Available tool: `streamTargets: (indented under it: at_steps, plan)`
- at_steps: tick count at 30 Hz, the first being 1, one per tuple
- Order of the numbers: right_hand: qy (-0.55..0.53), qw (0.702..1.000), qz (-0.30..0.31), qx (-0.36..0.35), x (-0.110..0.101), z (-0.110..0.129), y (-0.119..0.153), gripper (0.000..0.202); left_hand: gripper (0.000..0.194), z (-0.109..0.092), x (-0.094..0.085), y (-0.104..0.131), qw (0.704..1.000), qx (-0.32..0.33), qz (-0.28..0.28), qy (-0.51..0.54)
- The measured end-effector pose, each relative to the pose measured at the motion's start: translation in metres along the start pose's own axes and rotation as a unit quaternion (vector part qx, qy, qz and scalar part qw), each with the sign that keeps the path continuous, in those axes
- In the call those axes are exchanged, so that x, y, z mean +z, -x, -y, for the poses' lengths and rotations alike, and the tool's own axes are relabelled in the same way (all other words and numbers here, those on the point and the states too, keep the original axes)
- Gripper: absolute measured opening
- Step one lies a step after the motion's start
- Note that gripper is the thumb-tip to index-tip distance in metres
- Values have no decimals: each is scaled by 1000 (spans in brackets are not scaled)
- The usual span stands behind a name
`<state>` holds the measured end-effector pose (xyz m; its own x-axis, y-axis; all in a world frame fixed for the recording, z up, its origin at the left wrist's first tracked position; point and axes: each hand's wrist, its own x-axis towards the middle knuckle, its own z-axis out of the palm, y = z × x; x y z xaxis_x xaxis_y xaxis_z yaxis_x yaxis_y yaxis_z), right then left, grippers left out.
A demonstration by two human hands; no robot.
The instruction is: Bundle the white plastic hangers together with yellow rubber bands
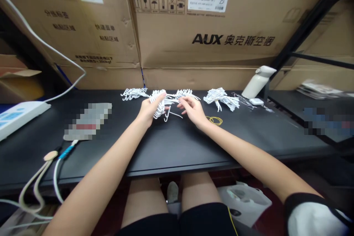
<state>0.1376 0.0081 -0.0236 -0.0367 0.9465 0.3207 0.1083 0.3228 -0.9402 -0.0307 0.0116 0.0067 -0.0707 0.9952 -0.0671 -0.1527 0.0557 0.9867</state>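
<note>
My left hand [149, 110] is wrapped round a bundle of white hooks [158, 105] above the black table. Just right of it, my right hand [193, 110] has its fingers bent and apart near the ends of the bundle, with nothing visible between them. A loose white hook [167, 114] shows below the bundle, between the hands. Behind them lie a pile of white hooks [134, 93] at the left and another pile [186, 93] in the middle. A tied bundle of white hooks [221, 98] rests farther right. Yellow rubber bands [215, 120] lie beside my right wrist.
Large cardboard boxes [166, 51] stand behind the black table [171, 151]. A white bottle [258, 82] and a small white case [256, 101] are at the back right. At the left are a phone [88, 121] on a cable and a power strip [22, 116].
</note>
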Motion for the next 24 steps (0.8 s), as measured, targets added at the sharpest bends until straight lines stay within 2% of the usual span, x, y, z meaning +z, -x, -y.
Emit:
streamTargets:
  at_steps: [3, 9, 14, 17, 20, 23, 24]
  plan:
    - [46, 998, 17, 24, 1, -9, -2, 29, 30, 1, -1, -3, 1000, 3, -26, 10]
    - [164, 980, 104, -34, -1, -12, 2, 20, 30, 5, -3, -8, 1000, -10, -23, 17]
    - [332, 929, 119, -112, -2, -11, 4, 6, 28, 4, -1, -5, 999, -19, -24, 19]
    - [371, 914, 127, -109, -13, -8, -2, 9, 26, 3, 0, -4, 999, -26, -20, 17]
    - [358, 925, 88, -95, -34, 0, -14, 9, 25, 3, -1, -4, 999, -30, -15, 14]
    - [263, 957, -27, -119, -53, 8, -25, 10, 27, 3, -1, -5, 999, -28, 6, -14]
    - [222, 967, -48, -117, -55, 10, -27, 12, 28, 4, 0, -5, 999, -26, 17, -26]
